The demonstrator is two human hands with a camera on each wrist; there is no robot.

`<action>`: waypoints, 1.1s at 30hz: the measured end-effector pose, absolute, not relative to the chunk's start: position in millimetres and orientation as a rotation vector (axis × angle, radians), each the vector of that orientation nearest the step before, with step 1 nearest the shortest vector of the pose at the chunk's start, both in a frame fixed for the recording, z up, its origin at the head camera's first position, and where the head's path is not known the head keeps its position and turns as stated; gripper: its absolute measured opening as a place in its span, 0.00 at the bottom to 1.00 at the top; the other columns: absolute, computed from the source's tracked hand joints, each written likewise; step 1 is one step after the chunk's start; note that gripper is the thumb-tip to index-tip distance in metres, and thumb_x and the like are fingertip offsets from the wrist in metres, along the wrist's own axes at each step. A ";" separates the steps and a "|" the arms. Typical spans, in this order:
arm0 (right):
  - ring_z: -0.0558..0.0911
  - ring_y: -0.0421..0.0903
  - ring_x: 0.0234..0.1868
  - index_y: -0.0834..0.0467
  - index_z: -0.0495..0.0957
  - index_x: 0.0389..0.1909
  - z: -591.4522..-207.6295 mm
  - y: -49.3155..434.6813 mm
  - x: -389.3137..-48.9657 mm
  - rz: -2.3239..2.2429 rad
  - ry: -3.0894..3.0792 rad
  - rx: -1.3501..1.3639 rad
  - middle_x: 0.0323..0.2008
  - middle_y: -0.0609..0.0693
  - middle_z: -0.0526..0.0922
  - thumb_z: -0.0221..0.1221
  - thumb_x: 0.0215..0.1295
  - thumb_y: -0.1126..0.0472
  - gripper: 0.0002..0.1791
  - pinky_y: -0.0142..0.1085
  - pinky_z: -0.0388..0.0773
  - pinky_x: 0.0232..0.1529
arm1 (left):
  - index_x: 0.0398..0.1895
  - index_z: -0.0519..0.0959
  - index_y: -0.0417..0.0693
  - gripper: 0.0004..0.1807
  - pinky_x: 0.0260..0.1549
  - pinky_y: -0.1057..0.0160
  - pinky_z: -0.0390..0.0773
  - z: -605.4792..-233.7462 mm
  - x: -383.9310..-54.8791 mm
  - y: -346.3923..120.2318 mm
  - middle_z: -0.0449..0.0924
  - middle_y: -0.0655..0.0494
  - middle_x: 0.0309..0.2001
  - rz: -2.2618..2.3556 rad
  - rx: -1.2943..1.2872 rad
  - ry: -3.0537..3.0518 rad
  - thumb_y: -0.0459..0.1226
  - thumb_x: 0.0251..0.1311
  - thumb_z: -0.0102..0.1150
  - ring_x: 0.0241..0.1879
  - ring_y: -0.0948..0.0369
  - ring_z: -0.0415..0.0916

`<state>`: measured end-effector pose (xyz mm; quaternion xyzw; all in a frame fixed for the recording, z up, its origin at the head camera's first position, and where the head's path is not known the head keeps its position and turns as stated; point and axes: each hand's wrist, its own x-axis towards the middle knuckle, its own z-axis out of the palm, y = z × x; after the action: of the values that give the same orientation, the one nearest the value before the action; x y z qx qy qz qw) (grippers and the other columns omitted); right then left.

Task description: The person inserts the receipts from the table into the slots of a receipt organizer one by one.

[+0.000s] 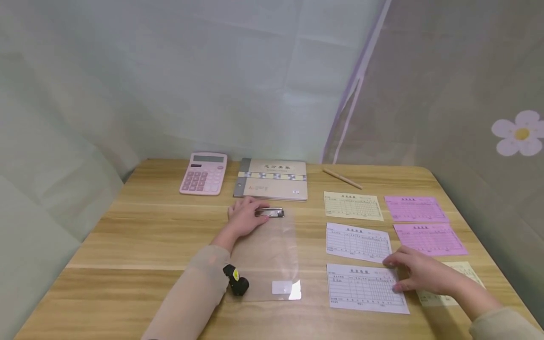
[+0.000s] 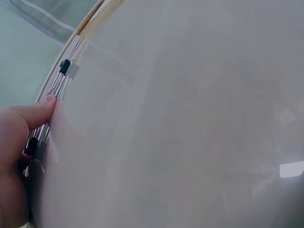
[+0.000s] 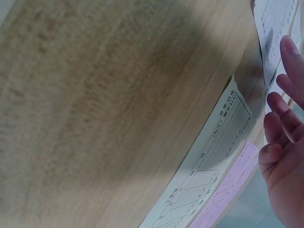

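Wooden table point(image 1: 114, 255) bears clear clipboard point(image 1: 265, 255) before pale fabric point(image 1: 212, 85).

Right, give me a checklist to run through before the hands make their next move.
1. Left hand on the clip: ok, thumb and fingers are at it.
2. Clipboard lying flat: ok.
3. Slip on the clipboard: not ok, none shows there.
4. Right hand touching the near white slip: cannot tell; the thumb shows over its right side.
5. Pen off the slips: ok, it lies beyond them.
6. Calculator clear of the clipboard: ok, it stands apart.
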<state>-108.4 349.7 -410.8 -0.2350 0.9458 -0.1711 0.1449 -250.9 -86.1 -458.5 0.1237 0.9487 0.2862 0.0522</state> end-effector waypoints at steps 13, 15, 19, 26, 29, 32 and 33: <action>0.72 0.45 0.44 0.55 0.75 0.45 -412.5 346.1 -108.3 -0.460 2.780 -0.567 0.44 0.46 0.72 0.67 0.38 0.34 0.37 0.46 0.72 0.47 | 0.52 0.78 0.60 0.20 0.52 0.46 0.47 -460.5 -250.5 -83.9 0.68 0.58 0.49 0.879 0.329 2.949 0.50 0.56 0.62 0.51 0.53 0.58; 0.72 0.45 0.44 0.55 0.75 0.45 -413.8 345.4 -107.7 -0.464 2.770 -0.554 0.44 0.46 0.71 0.67 0.38 0.33 0.37 0.46 0.71 0.48 | 0.53 0.77 0.60 0.21 0.52 0.46 0.48 -460.8 -250.5 -83.8 0.68 0.58 0.49 0.874 0.330 2.950 0.51 0.56 0.62 0.51 0.53 0.58; 0.71 0.42 0.43 0.54 0.75 0.44 -416.8 345.4 -106.5 -0.474 2.759 -0.554 0.43 0.45 0.71 0.67 0.40 0.35 0.35 0.43 0.71 0.47 | 0.53 0.77 0.60 0.21 0.51 0.48 0.49 -460.9 -250.7 -83.6 0.68 0.58 0.49 0.865 0.333 2.956 0.51 0.56 0.61 0.50 0.54 0.58; 0.70 0.41 0.41 0.53 0.75 0.42 -417.9 344.7 -105.8 -0.470 2.756 -0.563 0.41 0.44 0.70 0.69 0.42 0.38 0.30 0.41 0.72 0.45 | 0.52 0.78 0.59 0.21 0.50 0.48 0.51 -461.0 -250.7 -83.1 0.69 0.57 0.50 0.861 0.332 2.967 0.51 0.56 0.62 0.51 0.53 0.58; 0.70 0.41 0.40 0.53 0.75 0.42 -417.4 344.1 -105.8 -0.477 2.749 -0.557 0.41 0.44 0.70 0.69 0.42 0.39 0.30 0.40 0.72 0.44 | 0.52 0.78 0.58 0.21 0.51 0.48 0.51 -461.3 -251.1 -83.0 0.69 0.57 0.51 0.866 0.338 2.975 0.51 0.56 0.62 0.51 0.53 0.59; 0.69 0.41 0.39 0.53 0.74 0.41 -417.7 344.5 -106.2 -0.487 2.745 -0.567 0.40 0.44 0.70 0.68 0.42 0.39 0.29 0.38 0.72 0.41 | 0.51 0.78 0.58 0.21 0.51 0.48 0.50 -462.1 -251.5 -82.7 0.69 0.57 0.51 0.863 0.339 2.980 0.51 0.56 0.62 0.51 0.53 0.59; 0.69 0.40 0.38 0.53 0.74 0.40 -417.7 344.7 -106.3 -0.488 2.744 -0.560 0.39 0.44 0.70 0.68 0.42 0.39 0.29 0.37 0.71 0.40 | 0.51 0.78 0.58 0.21 0.51 0.48 0.51 -462.2 -251.5 -82.6 0.69 0.57 0.50 0.863 0.337 2.980 0.51 0.55 0.62 0.51 0.53 0.58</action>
<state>-106.3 344.7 -417.7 -0.1947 0.9546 -0.1697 0.1487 -251.5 -82.6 -462.2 0.1081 0.9548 0.2766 0.0104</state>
